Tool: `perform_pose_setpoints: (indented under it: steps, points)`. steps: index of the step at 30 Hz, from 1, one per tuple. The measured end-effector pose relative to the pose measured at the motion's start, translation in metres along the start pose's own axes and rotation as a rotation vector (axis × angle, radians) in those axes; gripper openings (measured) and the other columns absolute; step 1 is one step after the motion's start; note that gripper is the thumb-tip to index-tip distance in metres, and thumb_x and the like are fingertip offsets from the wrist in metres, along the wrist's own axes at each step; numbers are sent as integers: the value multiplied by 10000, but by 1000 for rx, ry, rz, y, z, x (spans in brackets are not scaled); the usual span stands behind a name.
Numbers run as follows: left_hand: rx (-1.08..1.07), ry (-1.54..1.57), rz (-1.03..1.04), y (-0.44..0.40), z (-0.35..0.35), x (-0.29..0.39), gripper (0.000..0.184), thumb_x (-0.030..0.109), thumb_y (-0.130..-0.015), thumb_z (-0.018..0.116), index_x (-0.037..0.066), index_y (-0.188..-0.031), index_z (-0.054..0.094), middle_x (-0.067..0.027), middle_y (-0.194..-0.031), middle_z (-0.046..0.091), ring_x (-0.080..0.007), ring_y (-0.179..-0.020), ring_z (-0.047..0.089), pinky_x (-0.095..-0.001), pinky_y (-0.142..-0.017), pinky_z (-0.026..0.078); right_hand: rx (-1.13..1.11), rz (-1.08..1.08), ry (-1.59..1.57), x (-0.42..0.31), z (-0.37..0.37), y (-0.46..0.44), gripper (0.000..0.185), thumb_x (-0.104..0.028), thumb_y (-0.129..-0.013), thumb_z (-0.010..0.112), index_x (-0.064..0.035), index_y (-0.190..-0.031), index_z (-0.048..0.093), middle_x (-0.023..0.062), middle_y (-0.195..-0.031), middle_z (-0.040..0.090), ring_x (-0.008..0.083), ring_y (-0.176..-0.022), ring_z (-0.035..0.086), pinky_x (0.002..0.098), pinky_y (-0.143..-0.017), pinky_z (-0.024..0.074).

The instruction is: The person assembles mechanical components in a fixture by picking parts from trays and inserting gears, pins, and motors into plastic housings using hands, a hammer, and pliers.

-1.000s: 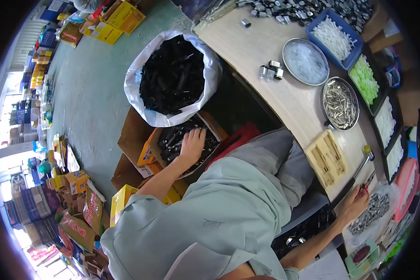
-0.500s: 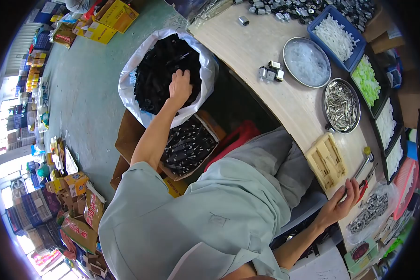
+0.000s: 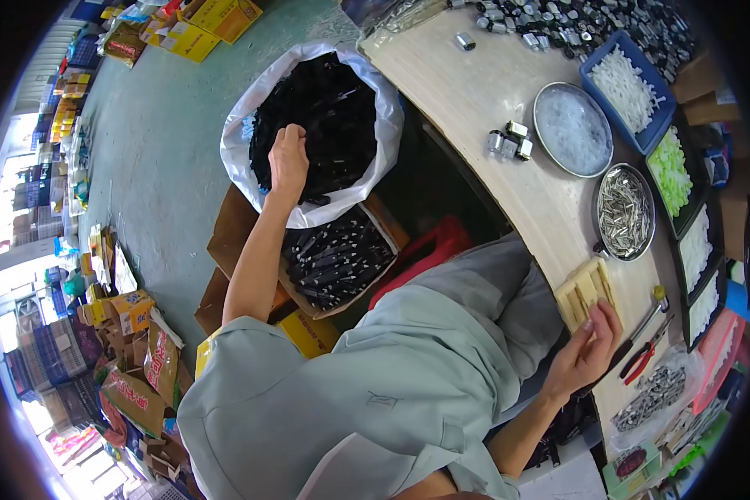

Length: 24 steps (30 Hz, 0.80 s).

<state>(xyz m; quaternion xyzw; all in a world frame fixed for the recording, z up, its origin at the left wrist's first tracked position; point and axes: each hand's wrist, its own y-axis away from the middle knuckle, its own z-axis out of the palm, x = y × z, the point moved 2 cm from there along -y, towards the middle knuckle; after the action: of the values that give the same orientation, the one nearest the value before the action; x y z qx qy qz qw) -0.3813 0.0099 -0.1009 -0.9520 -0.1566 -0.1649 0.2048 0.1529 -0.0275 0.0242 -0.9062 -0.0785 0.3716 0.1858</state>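
Observation:
My left hand (image 3: 288,162) is over the near left part of a white bag (image 3: 385,125) filled with black plastic parts (image 3: 333,125). Its fingers are bunched together, and whatever is between them is hidden. On the table, my right hand (image 3: 587,354) is at the near end of a pale wooden block with carved slots (image 3: 579,293), its thumb apart from the loosely bent fingers. Just beyond that hand lie red-handled pliers (image 3: 640,365) and a screwdriver-like tool (image 3: 642,329).
Metal dishes hold clear pieces (image 3: 573,129) and metal pins (image 3: 625,212). A blue tray (image 3: 629,83) holds white pieces; a black tray holds green ones (image 3: 670,175). Several lighter-like parts (image 3: 510,142) lie nearby. A carton of black parts (image 3: 337,262) stands below the bag.
My left hand has shifted left across the bag, its fingers drawn together. My right hand has moved from beside the pliers to the wooden block. The whole view has shifted slightly.

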Motion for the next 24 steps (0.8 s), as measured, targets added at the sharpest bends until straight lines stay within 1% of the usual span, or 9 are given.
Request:
perform_pose_setpoints:
  steps: [3,7,10,11,14,15,17,20,24]
  points:
    - [-40,-57,-20,7,2,-11,195,-39,-896,568,36,-1068,625,-231,-984,630,-440,-908,642,-481,-778,522,-66,14,-75,-17,17,0,191,89,-941,541,35,-1081,659,180,-1160,633,310,-1062,636,368,-912,514]
    - [-180,-137,-20,27,15,-25,329,-126,-818,505,-1,-1098,624,-251,-1004,620,-455,-933,633,-510,-840,525,-119,-56,-124,-24,33,-1,206,106,-917,554,13,-1064,664,169,-1134,643,310,-1030,643,368,-889,528]
    - [-318,-149,0,36,28,-30,255,-54,-846,568,1,-1086,633,-240,-1021,635,-419,-951,633,-478,-841,526,-143,-54,-151,-27,40,0,225,118,-902,562,3,-1065,667,165,-1124,646,311,-1017,645,369,-880,532]
    - [-387,-243,90,34,23,-10,196,42,-862,639,2,-1053,632,-217,-1021,650,-375,-978,625,-458,-836,520,-148,-50,-161,-27,42,0,232,122,-898,564,0,-1065,668,164,-1120,648,311,-1012,645,369,-878,533]
    - [-322,-409,82,45,35,-8,204,105,-878,688,37,-1059,621,-196,-977,653,-395,-936,637,-485,-839,520,-186,-65,-181,-32,48,1,243,134,-888,566,3,-1065,668,161,-1100,652,310,-995,649,367,-870,534]
    - [-356,-423,44,44,38,-9,269,113,-842,734,49,-1068,603,-175,-965,663,-368,-955,634,-473,-857,510,-204,-88,-177,-33,48,0,222,122,-910,555,12,-1069,665,159,-1109,651,288,-993,649,352,-870,535]
    - [-325,-372,38,41,38,-12,277,111,-842,733,43,-1068,587,-192,-963,662,-388,-942,638,-476,-836,513,-234,-125,-169,-35,48,1,188,99,-956,533,30,-1076,660,156,-1128,648,244,-991,650,323,-870,536]
    - [-227,-155,-55,33,22,-13,297,104,-844,729,33,-1081,564,-218,-975,660,-419,-924,643,-486,-806,514,-228,-80,-217,-33,54,5,193,108,-948,537,23,-1068,662,154,-1109,653,251,-976,655,326,-859,540]
    - [-174,24,-24,24,19,-13,318,100,-851,722,26,-1102,542,-245,-1002,655,-452,-922,646,-499,-779,512,-252,-72,-262,-41,65,3,273,157,-829,577,6,-1033,679,158,-1073,663,299,-949,656,355,-833,539]
